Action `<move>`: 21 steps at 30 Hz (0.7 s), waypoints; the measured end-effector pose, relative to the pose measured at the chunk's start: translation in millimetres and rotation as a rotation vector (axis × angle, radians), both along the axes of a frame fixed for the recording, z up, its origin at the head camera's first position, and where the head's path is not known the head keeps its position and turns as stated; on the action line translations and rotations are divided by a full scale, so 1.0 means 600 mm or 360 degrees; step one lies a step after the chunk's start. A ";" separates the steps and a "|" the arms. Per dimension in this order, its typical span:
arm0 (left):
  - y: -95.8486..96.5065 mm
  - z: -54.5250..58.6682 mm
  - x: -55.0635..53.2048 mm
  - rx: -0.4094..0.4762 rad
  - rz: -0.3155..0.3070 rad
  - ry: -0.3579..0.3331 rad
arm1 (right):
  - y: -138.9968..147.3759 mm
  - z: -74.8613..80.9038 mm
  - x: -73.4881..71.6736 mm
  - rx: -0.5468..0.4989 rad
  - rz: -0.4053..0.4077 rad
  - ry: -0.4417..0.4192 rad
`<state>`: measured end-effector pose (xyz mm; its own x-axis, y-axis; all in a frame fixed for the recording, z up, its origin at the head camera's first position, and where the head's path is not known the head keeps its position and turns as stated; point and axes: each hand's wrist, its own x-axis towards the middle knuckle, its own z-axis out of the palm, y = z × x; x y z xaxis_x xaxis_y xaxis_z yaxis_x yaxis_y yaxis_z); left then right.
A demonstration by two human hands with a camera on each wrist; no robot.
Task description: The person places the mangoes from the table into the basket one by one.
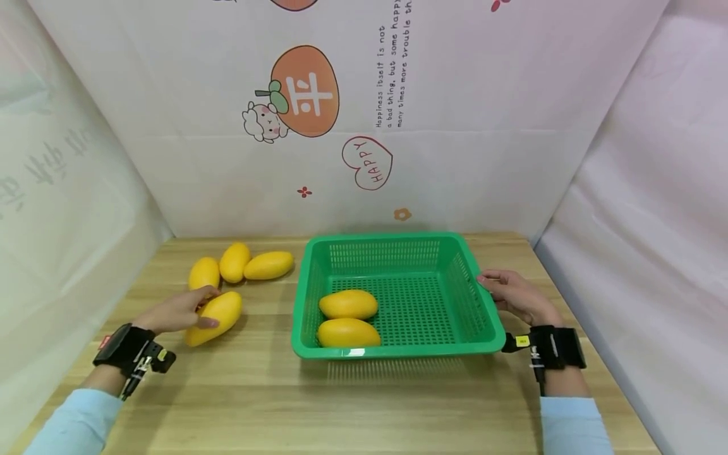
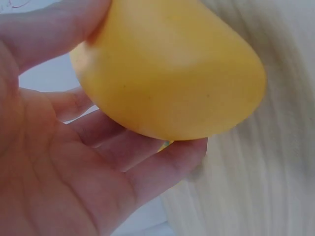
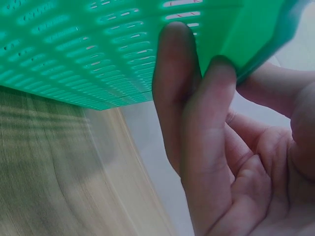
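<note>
On the left, my left hand point(image 1: 181, 311) holds a yellow mango point(image 1: 223, 313) between thumb and fingers. The left wrist view shows that mango point(image 2: 172, 73) filling the upper middle, the thumb on one side and fingertips point(image 2: 170, 160) along the other. My right hand point(image 1: 520, 297) pinches the right rim of a green plastic basket point(image 1: 398, 349). In the right wrist view, two fingers point(image 3: 209, 123) press the slotted outer wall under the rim, with the thumb over the other side. Two mangoes point(image 1: 348, 304) lie inside the basket at its left.
Behind the left hand, three more mangoes point(image 1: 268, 265) lie on the wooden table point(image 1: 256, 398). A printed white cloth point(image 1: 455, 126) hangs behind the table, with white cloth walls at both sides. Both wrists carry black straps with small cameras.
</note>
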<state>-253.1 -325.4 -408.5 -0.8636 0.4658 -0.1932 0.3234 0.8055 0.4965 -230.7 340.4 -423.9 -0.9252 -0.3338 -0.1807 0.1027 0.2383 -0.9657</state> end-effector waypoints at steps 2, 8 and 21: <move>0.004 0.004 0.001 0.0008 0.0010 -0.0013 | -0.001 -0.001 -0.001 -0.0002 0.0005 -0.0002; 0.013 0.017 -0.002 0.0018 0.0054 -0.0085 | -0.003 -0.002 -0.004 0.0009 0.0013 0.0002; 0.034 0.019 -0.026 0.0071 -0.0033 0.0030 | 0.001 -0.001 0.000 0.0071 -0.0004 0.0036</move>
<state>-269.0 -305.1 -397.3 -0.8570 0.4913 -0.1556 0.3494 0.7759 0.5253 -230.7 341.0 -424.3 -0.9299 -0.3237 -0.1745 0.0816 0.2811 -0.9562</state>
